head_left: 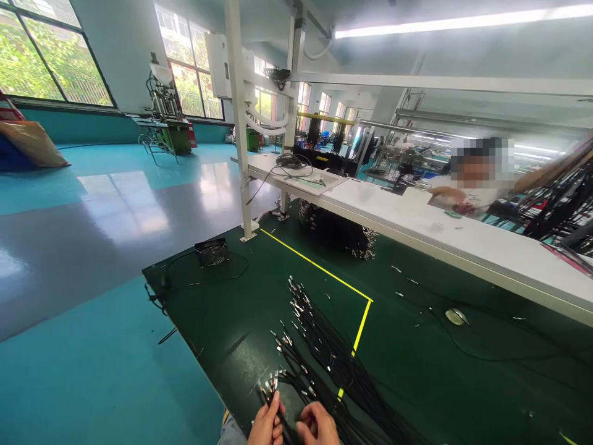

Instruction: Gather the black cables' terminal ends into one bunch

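My left hand [267, 426] is closed around a small bunch of black cables [270, 384] whose metal tips stick out above my fingers. My right hand [318, 425] sits just to the right of it, fingers curled on the same cables lower down. Both hands rest at the near edge of a dark green mat [417, 371]. A large spread of black cables with metal ends [324, 346] lies on the mat just beyond my hands, running from near right to far left.
Yellow tape lines [319, 267] cross the mat. A white raised shelf [417, 228] runs diagonally behind it, with a person [467, 185] working beyond. A small black fan [212, 251] sits at the mat's far left corner. A small metal disc [456, 316] lies to the right.
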Available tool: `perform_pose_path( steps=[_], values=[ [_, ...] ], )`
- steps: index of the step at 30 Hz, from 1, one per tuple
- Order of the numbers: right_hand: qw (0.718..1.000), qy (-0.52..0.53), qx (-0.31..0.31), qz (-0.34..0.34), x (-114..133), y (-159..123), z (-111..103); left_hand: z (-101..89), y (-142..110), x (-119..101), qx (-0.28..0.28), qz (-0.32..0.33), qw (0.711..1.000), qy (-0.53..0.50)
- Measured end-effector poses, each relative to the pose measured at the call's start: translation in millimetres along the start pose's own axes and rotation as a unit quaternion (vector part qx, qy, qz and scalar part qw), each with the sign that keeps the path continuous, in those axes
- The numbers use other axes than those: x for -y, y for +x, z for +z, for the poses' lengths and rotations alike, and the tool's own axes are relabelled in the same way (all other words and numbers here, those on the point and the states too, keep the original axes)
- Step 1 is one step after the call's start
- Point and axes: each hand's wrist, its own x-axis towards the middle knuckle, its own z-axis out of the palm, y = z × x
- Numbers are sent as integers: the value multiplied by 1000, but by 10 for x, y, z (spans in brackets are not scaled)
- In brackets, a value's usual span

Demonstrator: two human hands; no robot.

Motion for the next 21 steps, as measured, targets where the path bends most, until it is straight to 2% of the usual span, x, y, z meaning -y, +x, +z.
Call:
perform_pose_path(
  steps=[2, 5, 8, 11, 15, 21],
  values=[
    [995, -95, -32, 19, -143, 19, -23, -56, 47, 30, -19, 11, 1000, -10],
    [963, -260, -42, 54, -306, 47, 8, -74, 51, 12, -34, 22, 999, -20],
    [943, -325, -37, 65, -342, 72, 86, -61, 27, -23, -18, -13, 998, -58],
    [935, -344, -49, 69, -310, 92, 112, -81, 45, 3, 6, -52, 993, -103],
    [933, -352, -57, 50, -276, 112, 11, -120, 106, 77, -18, -55, 993, -103],
    [969, -234, -77, 17, -300, 3, -224, -40, 91, -7, 6, -44, 997, -61]
  ],
)
